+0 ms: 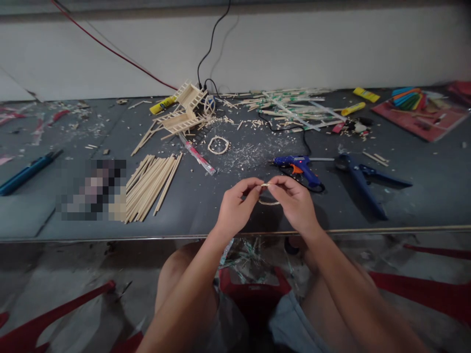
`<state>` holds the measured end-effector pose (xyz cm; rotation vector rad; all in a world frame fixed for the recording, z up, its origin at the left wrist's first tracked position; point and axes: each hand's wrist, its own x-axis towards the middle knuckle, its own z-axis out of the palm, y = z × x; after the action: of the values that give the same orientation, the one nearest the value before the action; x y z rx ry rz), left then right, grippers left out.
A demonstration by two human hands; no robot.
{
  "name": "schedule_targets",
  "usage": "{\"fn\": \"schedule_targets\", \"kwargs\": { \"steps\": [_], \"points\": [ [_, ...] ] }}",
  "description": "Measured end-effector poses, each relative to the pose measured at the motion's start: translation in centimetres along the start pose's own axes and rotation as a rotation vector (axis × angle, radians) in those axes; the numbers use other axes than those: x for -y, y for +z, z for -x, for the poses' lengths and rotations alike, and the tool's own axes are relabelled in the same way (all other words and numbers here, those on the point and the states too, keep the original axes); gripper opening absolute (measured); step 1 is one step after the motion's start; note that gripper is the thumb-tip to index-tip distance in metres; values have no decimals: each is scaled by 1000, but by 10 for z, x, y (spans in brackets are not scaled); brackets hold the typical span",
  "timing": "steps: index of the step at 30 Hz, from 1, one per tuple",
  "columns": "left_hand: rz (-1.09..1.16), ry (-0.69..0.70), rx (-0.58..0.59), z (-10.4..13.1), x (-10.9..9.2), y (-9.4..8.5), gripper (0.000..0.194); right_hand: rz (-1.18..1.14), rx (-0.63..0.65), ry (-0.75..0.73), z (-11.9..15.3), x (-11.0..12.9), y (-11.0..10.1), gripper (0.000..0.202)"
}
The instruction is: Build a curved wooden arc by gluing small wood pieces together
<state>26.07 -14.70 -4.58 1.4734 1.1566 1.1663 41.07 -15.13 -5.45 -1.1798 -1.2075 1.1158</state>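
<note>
Between both hands, close to the table's front edge, is a small ring made of short wooden stick pieces [269, 202]. My left hand [238, 203] pinches its far side from the left. My right hand [295, 202] pinches the same stretch from the right, the fingertips of both hands almost meeting. The fingers hide parts of the ring. A similar wooden ring [218, 145] lies flat on the table beyond my left hand. Just past my right hand rests a blue hot glue gun [299, 165] with an orange trigger and a small red light.
Left of my hands lie a bundle of wooden sticks [150, 189] and a teal tool [27, 172]. A wooden stick model [184, 113] stands at the back. Blue-handled cutters [368, 184] lie right. Wrapped sticks [287, 105] and a red packet [415, 122] are farther back.
</note>
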Motion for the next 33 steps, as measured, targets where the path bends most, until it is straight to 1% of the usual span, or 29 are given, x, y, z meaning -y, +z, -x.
{"fn": "schedule_targets", "kwargs": {
  "steps": [3,7,9,11,15,17,18,20,23,26,27,28,29,30,32,33],
  "points": [
    [116,-61,4,-2,0,0,14,11,-20,-43,-1,1,-2,16],
    [388,-147,-30,-7,3,-2,16,24,-104,-106,-4,-1,-7,20],
    [516,-179,-42,-9,4,-4,15,25,-105,-123,-5,-3,-10,20],
    [608,-198,-45,-11,4,-6,15,32,-75,-126,-4,-3,-11,20],
    [673,-211,-43,-12,4,-7,13,20,-2,-124,-1,0,-10,16],
    [674,-211,-42,-12,4,-7,13,31,-1,-126,0,2,-10,15],
    [673,-211,-45,-12,4,-7,12,46,-20,-120,0,3,-10,14],
    [662,-213,-57,-12,4,-8,11,75,-104,-103,-3,2,-11,14],
    [634,-214,-80,-12,3,-9,10,82,-335,-133,-13,-1,-21,14],
    [605,-212,-78,-11,4,-11,10,106,-575,-183,-27,-2,-45,14],
    [590,-212,-71,-11,4,-11,10,124,-626,-176,-31,-2,-55,15],
    [570,-214,-63,-11,5,-12,11,141,-646,-146,-35,-2,-66,17],
    [546,-214,-55,-11,6,-13,11,154,-633,-97,-38,-3,-76,20],
    [523,-211,-47,-10,6,-13,12,162,-586,-22,-40,-4,-86,25],
    [482,-204,-28,-9,6,-14,13,211,-445,161,-43,-7,-101,34],
    [464,-204,-14,-9,5,-14,13,244,-375,225,-43,-9,-105,38]
  ]
}}
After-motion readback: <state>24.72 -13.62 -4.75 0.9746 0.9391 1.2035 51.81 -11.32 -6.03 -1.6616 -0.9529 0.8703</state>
